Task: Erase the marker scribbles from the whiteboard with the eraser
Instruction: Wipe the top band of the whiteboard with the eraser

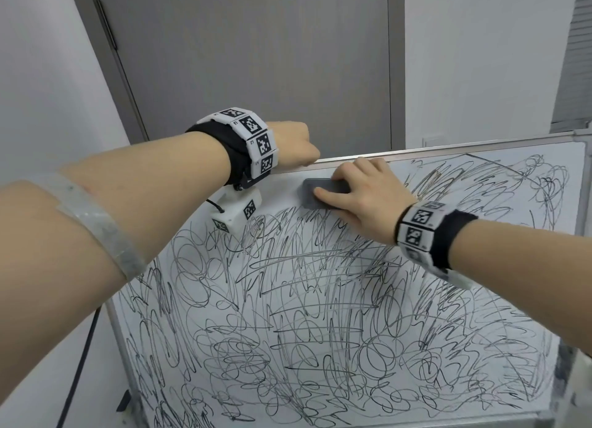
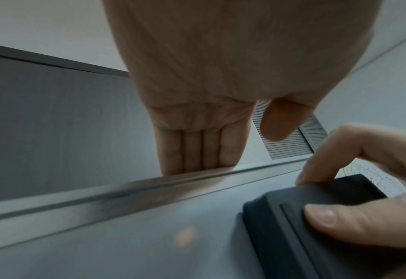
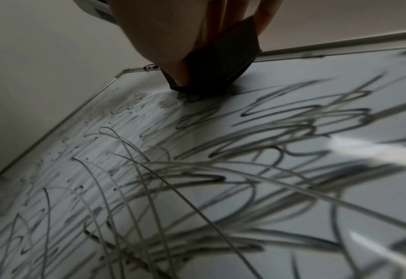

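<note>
The whiteboard [image 1: 282, 184] is covered almost everywhere with black marker scribbles [image 1: 320, 299]; only a strip along its upper left is wiped clean. My right hand [image 1: 368, 200] grips a dark grey eraser [image 1: 307, 188] and presses it flat on the board just under the top frame. In the right wrist view the eraser [image 3: 221, 62] sits at the edge of the scribbles [image 3: 245, 151] under my right hand [image 3: 173, 37]. My left hand [image 1: 294, 145] holds the board's top frame [image 2: 125, 190], fingers [image 2: 192, 151] hooked over it, left of the eraser [image 2: 292, 236].
A grey door [image 1: 256, 59] stands behind the board between white walls. Window blinds [image 1: 576, 59] are at the far right. A black cable [image 1: 80, 363] hangs beside the board's left edge.
</note>
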A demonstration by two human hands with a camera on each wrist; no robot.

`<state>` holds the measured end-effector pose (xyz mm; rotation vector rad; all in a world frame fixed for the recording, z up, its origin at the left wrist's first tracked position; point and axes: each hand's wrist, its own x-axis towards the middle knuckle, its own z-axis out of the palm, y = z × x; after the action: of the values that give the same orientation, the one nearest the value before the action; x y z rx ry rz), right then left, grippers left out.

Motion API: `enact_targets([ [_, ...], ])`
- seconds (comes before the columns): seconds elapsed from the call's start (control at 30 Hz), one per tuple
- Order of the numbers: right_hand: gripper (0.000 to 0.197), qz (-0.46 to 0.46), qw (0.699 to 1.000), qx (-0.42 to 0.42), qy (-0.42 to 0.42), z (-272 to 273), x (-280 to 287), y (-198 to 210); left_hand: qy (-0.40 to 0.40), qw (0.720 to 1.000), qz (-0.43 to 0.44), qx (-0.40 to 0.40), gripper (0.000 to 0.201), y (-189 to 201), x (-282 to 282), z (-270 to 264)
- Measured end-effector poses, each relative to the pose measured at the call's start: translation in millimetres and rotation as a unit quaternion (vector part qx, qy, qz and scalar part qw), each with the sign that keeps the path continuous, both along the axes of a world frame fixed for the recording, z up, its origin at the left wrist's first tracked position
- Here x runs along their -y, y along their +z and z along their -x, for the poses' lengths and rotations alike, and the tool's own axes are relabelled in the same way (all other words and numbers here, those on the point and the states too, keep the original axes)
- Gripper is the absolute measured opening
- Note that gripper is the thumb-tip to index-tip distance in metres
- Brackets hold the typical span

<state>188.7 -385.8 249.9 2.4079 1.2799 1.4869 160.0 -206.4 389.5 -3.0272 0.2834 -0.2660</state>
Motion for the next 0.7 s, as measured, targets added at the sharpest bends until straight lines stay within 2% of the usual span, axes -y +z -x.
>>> enact_targets([
  [0.1, 0.038, 0.001, 1.000, -0.003, 0.004, 2, -11, 2, 0.006, 1.000, 0.006, 0.000, 0.026, 1, -6, -1],
  [0.3, 0.044, 0.036, 0.999, -0.005, 0.002, 2, 39, 5, -0.037, 0.999, 0.037, 0.006, 0.029, -4, -1, -3],
  [0.43, 0.042, 0.035, 0.999, 0.002, -0.004, 2, 50, 7, -0.043, 0.998, 0.043, 0.012, 0.032, -3, -10, -5],
  [0.57, 0.040, 0.042, 0.999, 0.012, 0.002, 1, 44, 11, -0.037, 0.998, 0.044, 0.016, 0.035, -1, -17, -3],
  [0.7, 0.040, 0.038, 0.999, 0.020, 0.023, 4, 8, 7, -0.032, 0.998, 0.051, 0.003, 0.028, -1, -14, 0],
])
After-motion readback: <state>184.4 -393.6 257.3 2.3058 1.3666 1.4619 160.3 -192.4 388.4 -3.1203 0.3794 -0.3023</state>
